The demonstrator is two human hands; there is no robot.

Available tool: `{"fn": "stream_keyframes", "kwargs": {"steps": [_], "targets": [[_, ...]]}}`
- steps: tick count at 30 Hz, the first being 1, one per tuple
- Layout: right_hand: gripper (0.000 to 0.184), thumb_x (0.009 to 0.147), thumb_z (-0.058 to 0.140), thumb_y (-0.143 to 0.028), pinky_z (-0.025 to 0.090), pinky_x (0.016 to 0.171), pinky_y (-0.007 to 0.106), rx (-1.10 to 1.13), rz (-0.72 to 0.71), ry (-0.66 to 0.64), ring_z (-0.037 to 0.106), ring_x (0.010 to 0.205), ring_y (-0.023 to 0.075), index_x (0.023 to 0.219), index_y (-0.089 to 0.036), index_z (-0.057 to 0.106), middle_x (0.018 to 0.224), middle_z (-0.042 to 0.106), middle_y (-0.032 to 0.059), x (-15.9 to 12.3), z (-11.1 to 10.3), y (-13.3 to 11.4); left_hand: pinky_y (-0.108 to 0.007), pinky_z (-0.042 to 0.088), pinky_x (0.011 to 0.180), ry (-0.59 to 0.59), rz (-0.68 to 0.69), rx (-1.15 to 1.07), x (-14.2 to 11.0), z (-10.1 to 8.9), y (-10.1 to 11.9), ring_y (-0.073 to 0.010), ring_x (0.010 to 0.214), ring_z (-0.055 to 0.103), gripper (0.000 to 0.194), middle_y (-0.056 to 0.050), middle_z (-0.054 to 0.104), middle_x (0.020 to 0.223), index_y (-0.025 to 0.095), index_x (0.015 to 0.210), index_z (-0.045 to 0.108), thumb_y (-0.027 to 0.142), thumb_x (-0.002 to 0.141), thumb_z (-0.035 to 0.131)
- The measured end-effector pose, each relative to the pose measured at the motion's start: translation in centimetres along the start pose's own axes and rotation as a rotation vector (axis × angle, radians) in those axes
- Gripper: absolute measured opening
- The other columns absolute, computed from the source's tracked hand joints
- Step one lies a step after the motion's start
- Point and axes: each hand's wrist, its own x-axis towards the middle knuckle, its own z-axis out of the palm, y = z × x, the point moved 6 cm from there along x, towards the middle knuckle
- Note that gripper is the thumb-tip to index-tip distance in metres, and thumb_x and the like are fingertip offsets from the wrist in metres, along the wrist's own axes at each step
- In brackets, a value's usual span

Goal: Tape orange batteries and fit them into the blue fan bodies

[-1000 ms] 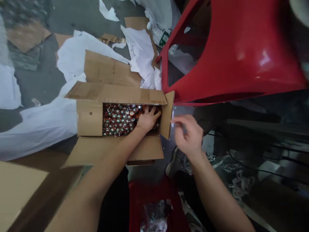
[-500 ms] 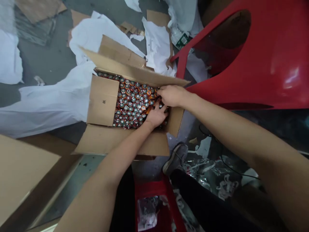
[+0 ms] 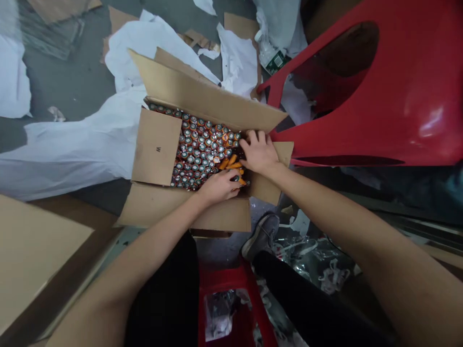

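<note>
An open cardboard box point(image 3: 159, 205) holds many small batteries point(image 3: 197, 154), mostly standing upright in packed rows with their round ends up. At its right end several orange batteries point(image 3: 231, 163) lie tilted or on their sides. My left hand point(image 3: 219, 185) reaches in over the near wall, its fingers curled around a battery among the loose ones; the fingertips are partly hidden. My right hand point(image 3: 261, 153) rests at the box's right end, fingers spread and bent, beside the gap in the rows. Nothing shows in its grasp.
A red plastic chair point(image 3: 405, 96) stands close on the right. White sheeting point(image 3: 87, 140) and cardboard scraps lie on the floor beyond the box, near a plastic bottle point(image 3: 271, 55). Another carton point(image 3: 36, 255) is at lower left. Below are a shoe point(image 3: 262, 236), a red stool point(image 3: 224, 279) and plastic wrap point(image 3: 300, 260).
My hands have moved apart: the left drew back toward the near wall, the right opened and shifted toward the box's right end. Tilted orange batteries now show between them.
</note>
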Motion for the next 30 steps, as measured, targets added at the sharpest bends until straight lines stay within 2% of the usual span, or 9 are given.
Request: {"fn": "stream_keyframes", "kwargs": {"steps": [4, 7, 10, 14, 19, 23, 26, 28, 30], "targets": [[0.073, 0.098, 0.066, -0.041, 0.047, 0.108, 0.06, 0.035, 0.04, 0.007, 0.048, 0.135, 0.0452, 0.161, -0.011, 0.043, 0.15, 0.055, 0.0282, 0.5, -0.1, -0.2, -0.032, 0.065, 0.09, 0.129, -0.007, -0.133, -1.5, -0.9, 0.1, -0.0191, 0.105, 0.075, 0.014, -0.008, 0.071, 0.124, 0.021, 0.097, 0.082, 0.027, 0.099, 0.07], [0.082, 0.098, 0.068, -0.045, 0.046, 0.108, 0.064, 0.069, 0.069, 0.001, 0.049, 0.134, 0.0473, 0.167, -0.016, 0.035, 0.153, 0.054, 0.0277, 0.9, 0.2, -0.5, -0.034, 0.066, 0.092, 0.191, -0.055, -0.284, -1.6, -1.8, 0.1, -0.0193, 0.106, 0.076, 0.012, -0.008, 0.071, 0.126, 0.021, 0.097, 0.082, 0.026, 0.098, 0.071], [0.069, 0.1, 0.066, -0.046, 0.038, 0.113, 0.073, 0.06, 0.016, -0.008, 0.043, 0.141, 0.0502, 0.161, -0.022, 0.046, 0.164, 0.044, 0.023, 0.6, 0.7, -1.3, -0.037, 0.065, 0.098, 0.218, -0.11, -0.42, -1.5, -2.5, 0.3, -0.02, 0.107, 0.076, 0.009, -0.007, 0.072, 0.127, 0.021, 0.094, 0.081, 0.024, 0.095, 0.073], [0.06, 0.102, 0.061, -0.04, 0.025, 0.121, 0.079, 0.041, 0.003, 0.01, 0.037, 0.147, 0.0493, 0.155, -0.014, 0.05, 0.163, 0.046, 0.0236, -0.2, 0.7, -2.2, -0.038, 0.065, 0.101, 0.27, -0.14, -0.492, -1.9, -3.5, 1.2, -0.0193, 0.107, 0.076, 0.008, -0.006, 0.072, 0.124, 0.023, 0.09, 0.08, 0.023, 0.094, 0.074], [0.082, 0.097, 0.069, -0.033, 0.045, 0.111, 0.069, 0.061, 0.018, 0.042, 0.053, 0.132, 0.0471, 0.169, -0.015, 0.032, 0.155, 0.05, 0.0285, 0.8, 0.0, -2.7, -0.041, 0.065, 0.098, 0.408, -0.222, -0.57, -2.5, -5.1, 1.1, -0.0201, 0.104, 0.075, 0.006, -0.007, 0.074, 0.115, 0.023, 0.087, 0.079, 0.028, 0.09, 0.081], [0.087, 0.095, 0.073, -0.038, 0.052, 0.104, 0.062, 0.116, -0.008, 0.05, 0.056, 0.131, 0.0486, 0.168, -0.017, 0.033, 0.158, 0.047, 0.0284, 2.2, 0.8, -2.4, -0.041, 0.065, 0.094, 0.483, -0.27, -0.653, -3.3, -8.4, 0.9, -0.0197, 0.102, 0.075, 0.012, -0.007, 0.075, 0.113, 0.022, 0.088, 0.079, 0.034, 0.088, 0.084], [0.076, 0.099, 0.066, -0.039, 0.052, 0.106, 0.063, 0.179, -0.035, 0.013, 0.054, 0.138, 0.0486, 0.165, -0.015, 0.038, 0.161, 0.047, 0.0276, 2.5, 1.9, -2.0, -0.037, 0.065, 0.092, 0.397, -0.196, -0.751, -3.9, -11.7, 2.9, -0.019, 0.102, 0.076, 0.013, -0.006, 0.076, 0.114, 0.023, 0.087, 0.08, 0.03, 0.083, 0.09], [0.067, 0.103, 0.058, -0.037, 0.05, 0.111, 0.062, 0.218, -0.03, -0.033, 0.056, 0.139, 0.0459, 0.163, -0.014, 0.042, 0.16, 0.052, 0.026, 2.7, 2.4, -2.0, -0.032, 0.065, 0.09, 0.204, -0.101, -0.854, -4.2, -13.1, 5.6, -0.0175, 0.099, 0.076, 0.01, -0.005, 0.076, 0.116, 0.024, 0.088, 0.081, 0.024, 0.083, 0.089], [0.061, 0.104, 0.054, -0.035, 0.047, 0.116, 0.061, 0.256, -0.01, -0.055, 0.059, 0.139, 0.043, 0.161, -0.015, 0.046, 0.158, 0.058, 0.0215, 2.9, 2.5, -2.1, -0.027, 0.063, 0.092, -0.056, -0.017, -0.922, -4.6, -12.9, 8.9, -0.0161, 0.099, 0.077, 0.005, -0.004, 0.076, 0.117, 0.025, 0.088, 0.082, 0.022, 0.086, 0.086]]}}
